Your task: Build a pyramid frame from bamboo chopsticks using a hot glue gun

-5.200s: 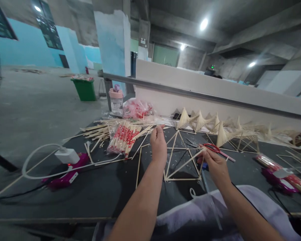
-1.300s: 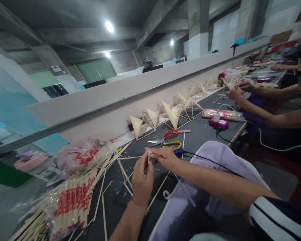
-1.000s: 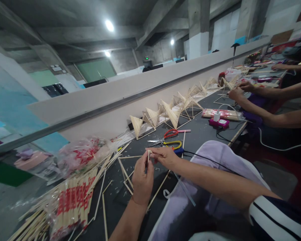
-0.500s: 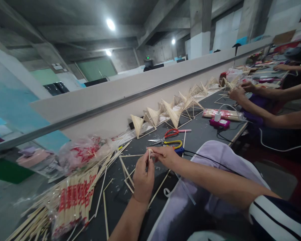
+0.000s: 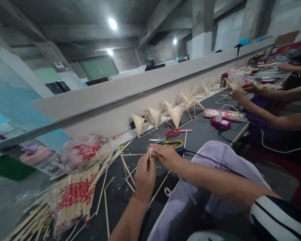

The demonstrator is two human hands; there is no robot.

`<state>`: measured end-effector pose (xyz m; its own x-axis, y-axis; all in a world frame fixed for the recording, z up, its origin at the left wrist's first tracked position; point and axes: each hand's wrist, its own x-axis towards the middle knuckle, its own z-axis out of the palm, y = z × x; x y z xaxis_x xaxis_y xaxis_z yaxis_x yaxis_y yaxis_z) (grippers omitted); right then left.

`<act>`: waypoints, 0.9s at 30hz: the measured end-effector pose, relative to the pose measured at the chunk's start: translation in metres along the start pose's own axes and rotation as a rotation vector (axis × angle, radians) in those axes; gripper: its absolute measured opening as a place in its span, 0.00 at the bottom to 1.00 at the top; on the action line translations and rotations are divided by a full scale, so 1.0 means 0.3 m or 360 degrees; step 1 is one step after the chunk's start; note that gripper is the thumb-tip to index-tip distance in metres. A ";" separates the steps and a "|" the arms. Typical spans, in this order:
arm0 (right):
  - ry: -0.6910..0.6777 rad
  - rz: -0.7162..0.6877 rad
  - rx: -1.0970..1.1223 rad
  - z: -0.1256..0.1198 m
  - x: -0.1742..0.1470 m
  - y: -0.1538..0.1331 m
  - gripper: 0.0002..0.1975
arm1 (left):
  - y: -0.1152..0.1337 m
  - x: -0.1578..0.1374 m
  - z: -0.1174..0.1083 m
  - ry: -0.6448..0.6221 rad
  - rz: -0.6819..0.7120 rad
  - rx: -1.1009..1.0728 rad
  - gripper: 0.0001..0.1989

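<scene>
My left hand point(image 5: 144, 175) is closed, its thumb and fingers pinching a joint of a thin wooden stick frame point(image 5: 134, 155). Fingertips of my right hand point(image 5: 167, 156) are pressed together at the same joint, touching my left fingertips. The small pale spot between them is partly hidden. The frame's other sticks slant down to the dark table point(image 5: 117, 207) beside my left hand. Just beyond my right hand lie scissors point(image 5: 157, 140) with red and yellow handles. A blue tool point(image 5: 180, 150) with a black cord sits against that hand's far side.
Bundled sticks in red-printed wrap point(image 5: 74, 201) and loose sticks point(image 5: 37, 221) lie at left, before a plastic bag point(image 5: 81, 150). Twisted stick models point(image 5: 172, 113) line the partition point(image 5: 110, 115). A pink power strip point(image 5: 220, 124) is at right, near a co-worker's hands point(image 5: 239, 94).
The whole view has shifted slightly. Both hands stay at the frame's joint, with the right fingers moved very little.
</scene>
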<state>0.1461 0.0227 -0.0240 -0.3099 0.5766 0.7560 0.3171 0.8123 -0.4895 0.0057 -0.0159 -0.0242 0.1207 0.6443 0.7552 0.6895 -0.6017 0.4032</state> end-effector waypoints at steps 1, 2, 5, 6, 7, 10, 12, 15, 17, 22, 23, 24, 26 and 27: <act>-0.0002 0.0006 0.0003 -0.001 0.001 -0.001 0.17 | 0.000 0.000 0.000 -0.0009 0.0002 -0.0006 0.18; -0.0008 0.0014 0.0007 -0.003 0.002 -0.003 0.17 | -0.001 0.001 -0.001 -0.0018 0.0003 -0.0015 0.18; -0.0030 0.0049 0.0024 -0.008 0.007 -0.016 0.17 | -0.004 0.001 -0.001 -0.0029 -0.0008 -0.0030 0.18; -0.0041 0.0068 0.0030 -0.010 0.009 -0.022 0.17 | -0.005 0.000 -0.001 -0.0028 -0.0013 -0.0029 0.18; -0.0051 0.0091 0.0037 -0.011 0.010 -0.027 0.16 | -0.006 0.000 -0.001 -0.0027 -0.0017 -0.0024 0.18; -0.0054 0.0164 0.0053 -0.009 0.009 -0.040 0.16 | -0.004 0.001 -0.003 -0.0033 -0.0021 -0.0004 0.18; -0.0036 0.0206 0.0040 -0.004 0.005 -0.044 0.17 | 0.001 0.003 -0.004 -0.0042 -0.0026 0.0003 0.18; 0.0013 0.0236 0.0007 0.008 -0.002 -0.043 0.19 | 0.009 0.005 -0.006 -0.0046 -0.0029 0.0002 0.18; 0.0040 0.0236 0.0015 0.016 -0.005 -0.039 0.20 | 0.010 0.006 -0.007 -0.0043 -0.0023 -0.0001 0.18; 0.0075 0.0222 0.0071 0.029 -0.001 -0.033 0.19 | 0.002 0.003 -0.003 -0.0038 -0.0022 -0.0013 0.17; 0.0083 0.0226 0.0083 0.031 0.001 -0.032 0.19 | 0.000 0.002 -0.002 -0.0038 -0.0020 -0.0017 0.17; 0.0088 0.0231 0.0094 0.032 0.003 -0.032 0.18 | -0.002 0.001 -0.002 -0.0036 -0.0015 -0.0018 0.17; 0.0094 0.0238 0.0110 0.035 0.006 -0.031 0.18 | -0.003 0.000 0.000 -0.0028 0.0000 -0.0015 0.17; 0.0099 0.0240 0.0115 0.037 0.008 -0.030 0.18 | -0.004 -0.001 0.001 -0.0025 0.0007 -0.0014 0.17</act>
<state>0.1327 0.0176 -0.0226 -0.2070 0.6877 0.6959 0.2898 0.7225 -0.6277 0.0050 -0.0152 -0.0250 0.1352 0.6490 0.7487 0.6828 -0.6086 0.4042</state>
